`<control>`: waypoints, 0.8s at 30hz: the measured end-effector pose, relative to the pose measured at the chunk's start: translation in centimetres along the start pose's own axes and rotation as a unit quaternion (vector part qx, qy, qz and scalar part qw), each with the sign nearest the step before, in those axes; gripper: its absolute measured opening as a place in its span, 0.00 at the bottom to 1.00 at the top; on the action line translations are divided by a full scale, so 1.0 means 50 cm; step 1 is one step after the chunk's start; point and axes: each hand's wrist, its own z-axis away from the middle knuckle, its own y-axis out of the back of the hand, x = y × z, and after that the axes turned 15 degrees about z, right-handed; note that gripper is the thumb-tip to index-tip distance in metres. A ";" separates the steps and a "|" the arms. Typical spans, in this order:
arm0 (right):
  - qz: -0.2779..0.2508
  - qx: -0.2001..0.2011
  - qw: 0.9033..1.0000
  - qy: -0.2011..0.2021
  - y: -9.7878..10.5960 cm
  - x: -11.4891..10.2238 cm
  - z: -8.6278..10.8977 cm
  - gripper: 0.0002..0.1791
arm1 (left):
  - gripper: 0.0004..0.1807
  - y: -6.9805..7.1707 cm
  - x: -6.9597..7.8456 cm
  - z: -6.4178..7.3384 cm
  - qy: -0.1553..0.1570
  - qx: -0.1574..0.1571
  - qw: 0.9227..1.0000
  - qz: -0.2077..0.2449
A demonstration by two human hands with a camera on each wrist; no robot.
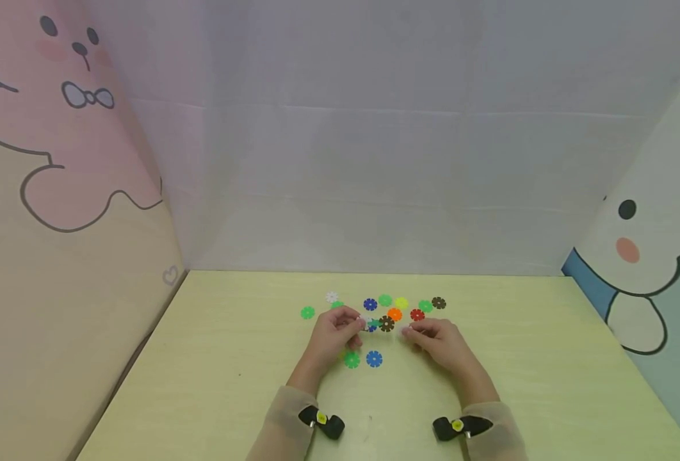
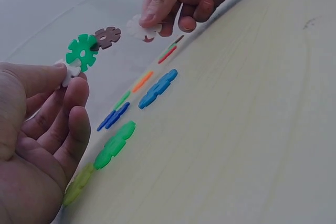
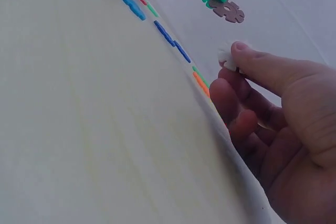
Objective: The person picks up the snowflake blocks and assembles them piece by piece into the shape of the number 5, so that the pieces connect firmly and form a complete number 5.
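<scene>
Between thumb and fingers, my left hand [image 1: 333,336] pinches a white notched plastic disc [image 2: 70,72]. Joined to that disc is a green disc [image 2: 82,52], and a brown disc [image 2: 108,38] is joined to the green one, making a short chain held above the table. My right hand [image 1: 442,342] pinches a separate white notched disc [image 3: 226,56] by its edge. A gap lies between this loose white disc and the brown end of the chain. Part of each white disc is hidden by the thumb holding it.
Loose notched discs lie flat on the pale table [image 1: 202,384]: a light blue one [image 1: 374,358] and a green one [image 1: 351,360] nearer me, an orange one [image 1: 394,314], a red one [image 1: 417,315], a dark brown one [image 1: 438,303] and several others farther back.
</scene>
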 end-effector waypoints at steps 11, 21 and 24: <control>0.013 0.127 0.988 0.087 0.017 -0.006 0.003 0.07 | 0.15 -0.001 0.007 0.002 -0.003 0.007 1.000 0.019; 0.016 0.140 0.975 0.170 0.016 -0.004 0.009 0.10 | 0.15 -0.011 0.011 0.004 -0.009 -0.001 0.999 0.032; 0.010 0.141 0.973 0.181 0.012 -0.002 0.009 0.10 | 0.14 -0.011 0.011 0.005 -0.006 -0.001 0.999 0.033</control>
